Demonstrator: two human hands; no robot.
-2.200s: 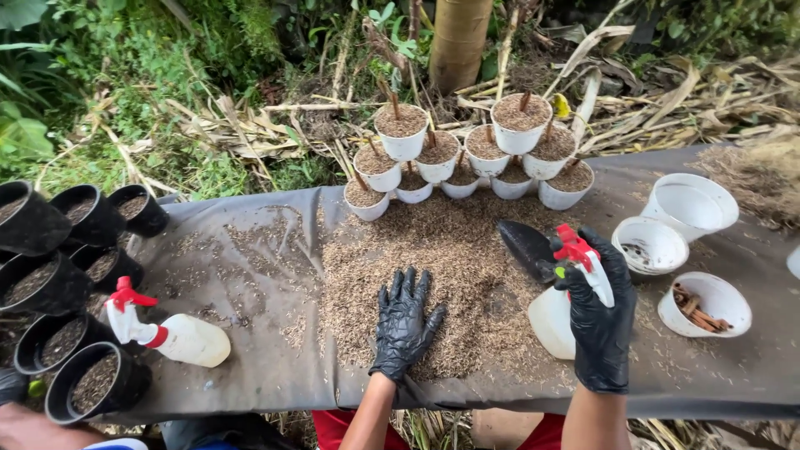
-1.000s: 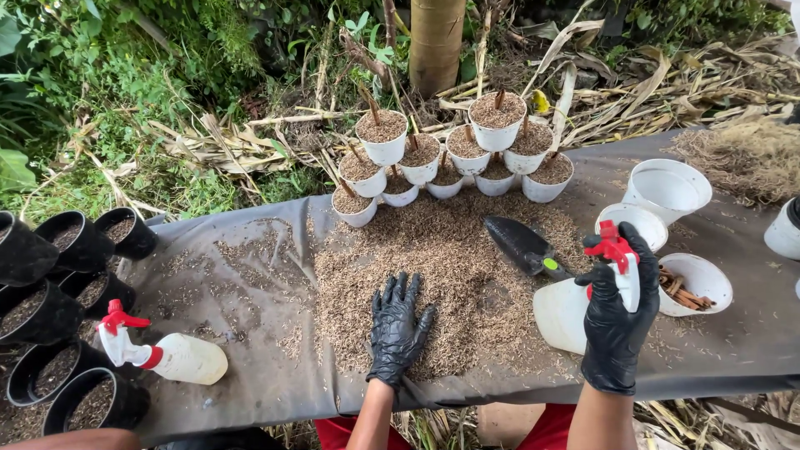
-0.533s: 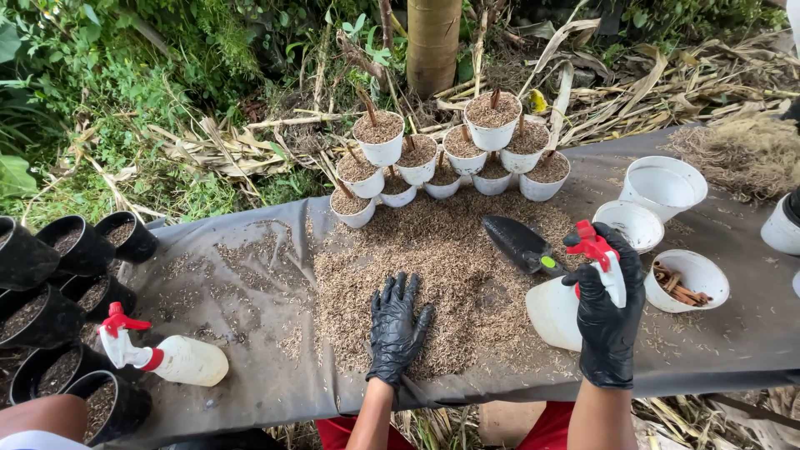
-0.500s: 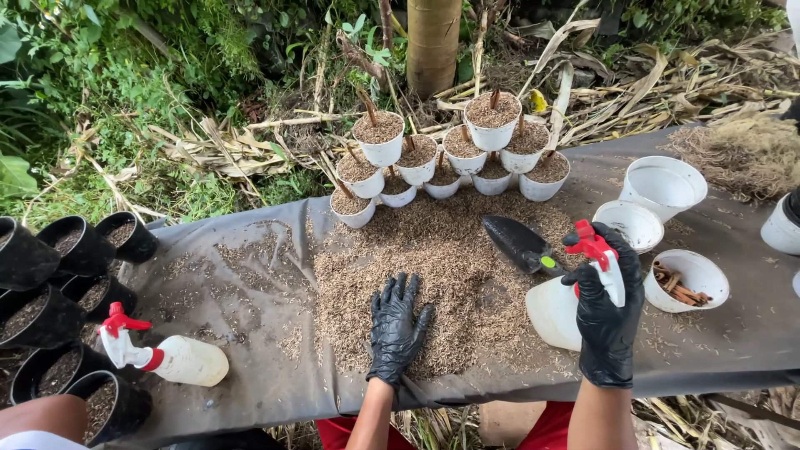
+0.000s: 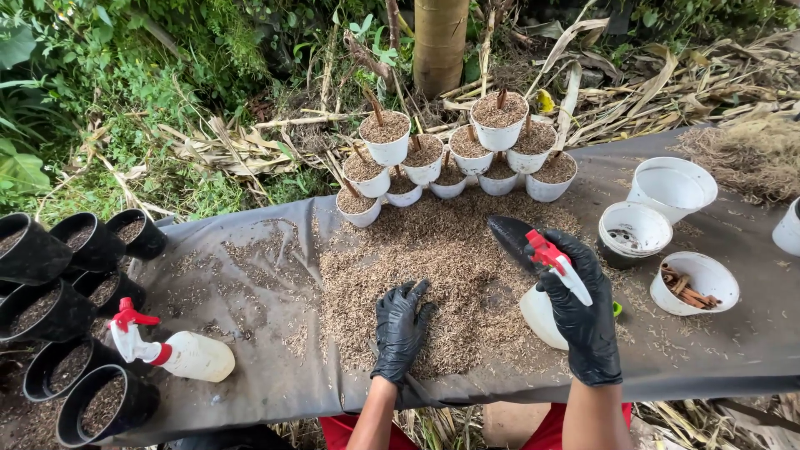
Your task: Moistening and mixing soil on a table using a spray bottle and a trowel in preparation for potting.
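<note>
As the head view shows it, the right hand (image 5: 583, 321) in a black glove is clenched around the neck of a white spray bottle (image 5: 546, 312) with a red trigger, and the nozzle points toward the heap of brown husk mix (image 5: 442, 267) that lies in the middle of the counter (image 5: 250, 275), on its dark cover. The left hand (image 5: 400, 329), also gloved, grasps nothing; it rests flat, with fingers spread, on the near edge of the heap. Just behind the bottle a dark trowel (image 5: 510, 237) lies on the mix.

To wet such a heap well, I judge it best to keep the bottle tilted low over the mix and to squeeze in short bursts, while the flat hand turns the material so that the dry lower layer comes up. The spray should stay away from the filled white pots (image 5: 454, 154) at the far edge.

A second spray bottle (image 5: 179, 354) lies on its side near the black pots (image 5: 67, 317) at the left. Three white cups (image 5: 671, 229) stand at the right, one with brown sticks inside.
</note>
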